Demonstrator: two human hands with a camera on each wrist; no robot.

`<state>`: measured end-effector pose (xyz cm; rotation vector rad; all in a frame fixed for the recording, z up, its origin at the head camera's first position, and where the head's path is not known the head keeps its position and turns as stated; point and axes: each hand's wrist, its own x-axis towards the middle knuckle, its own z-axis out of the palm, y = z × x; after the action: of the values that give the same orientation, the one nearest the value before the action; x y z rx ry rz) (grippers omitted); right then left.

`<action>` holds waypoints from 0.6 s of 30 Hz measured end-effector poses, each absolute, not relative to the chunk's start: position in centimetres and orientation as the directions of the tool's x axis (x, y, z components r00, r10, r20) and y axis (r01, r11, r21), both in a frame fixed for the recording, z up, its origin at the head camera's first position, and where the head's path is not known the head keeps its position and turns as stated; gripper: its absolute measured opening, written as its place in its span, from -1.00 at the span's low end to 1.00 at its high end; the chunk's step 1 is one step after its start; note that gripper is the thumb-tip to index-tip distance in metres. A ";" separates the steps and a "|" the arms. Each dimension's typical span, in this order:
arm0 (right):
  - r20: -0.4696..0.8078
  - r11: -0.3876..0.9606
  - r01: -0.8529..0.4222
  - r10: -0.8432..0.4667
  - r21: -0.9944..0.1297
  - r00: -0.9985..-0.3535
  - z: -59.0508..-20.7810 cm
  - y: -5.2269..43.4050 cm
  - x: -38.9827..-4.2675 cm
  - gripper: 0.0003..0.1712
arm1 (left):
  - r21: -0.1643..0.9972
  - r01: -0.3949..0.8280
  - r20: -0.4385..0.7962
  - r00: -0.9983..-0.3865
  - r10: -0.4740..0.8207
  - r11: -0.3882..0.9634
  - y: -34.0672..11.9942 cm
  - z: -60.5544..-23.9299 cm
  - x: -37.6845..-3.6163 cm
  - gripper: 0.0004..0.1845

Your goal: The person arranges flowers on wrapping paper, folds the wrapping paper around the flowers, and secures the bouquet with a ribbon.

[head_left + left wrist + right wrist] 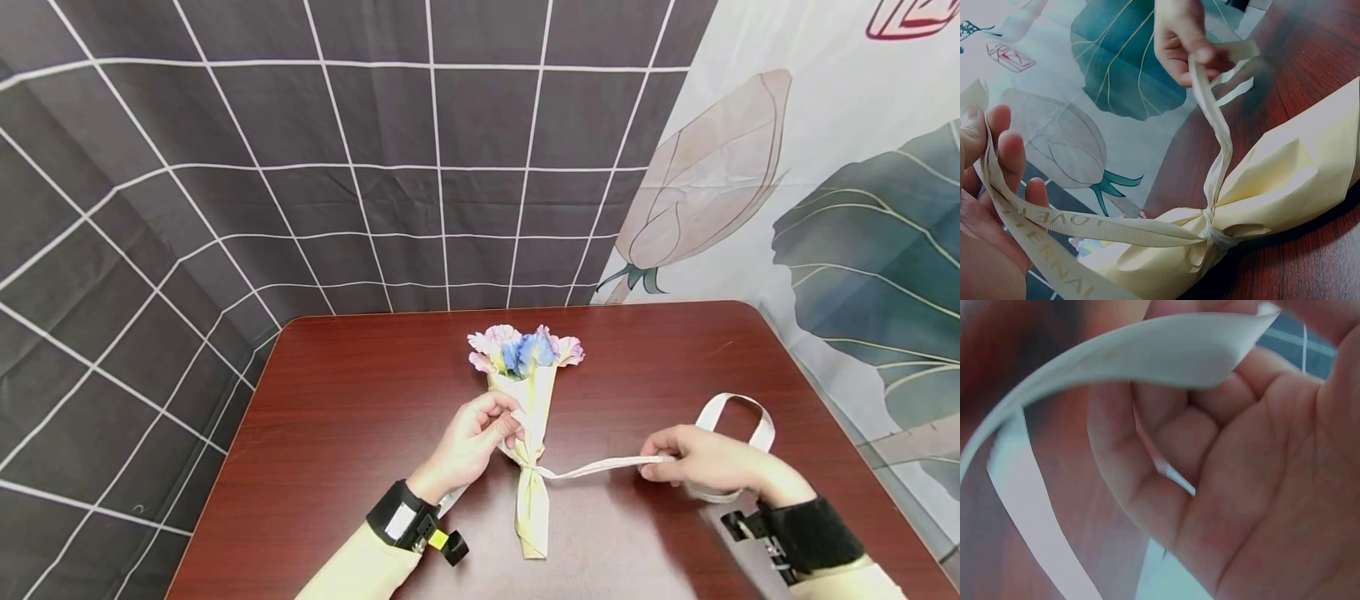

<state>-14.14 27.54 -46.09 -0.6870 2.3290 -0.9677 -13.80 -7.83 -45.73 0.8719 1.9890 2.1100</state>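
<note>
The bouquet (529, 433) lay on the surface (352, 400), about in the middle, with its flowers (525, 350) toward the far edge and its narrow end toward the person. The ribbon (600, 467) was tied around the bouquet at the narrow part. From the knot one end ran to the right, into the right hand (708, 462), and made a loop (738, 417) behind that hand. The other end went to the left, into the left hand (472, 442), which was just beside the bouquet on its left side. The two hands were well apart, the bouquet between them. A curtain (375, 167) hung behind the surface.
</note>
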 end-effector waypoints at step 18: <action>-0.299 0.593 -0.103 -0.539 -0.799 -0.787 -40.2 24.6 -21.3 -0.78 | 0.943 0.302 0.329 -0.792 0.515 -0.138 -6.9 -44.7 -13.1 -0.90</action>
<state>-21.30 24.56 -40.22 -0.5091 2.3001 -1.1070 -13.11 -6.88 -44.72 0.9386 1.9529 2.0553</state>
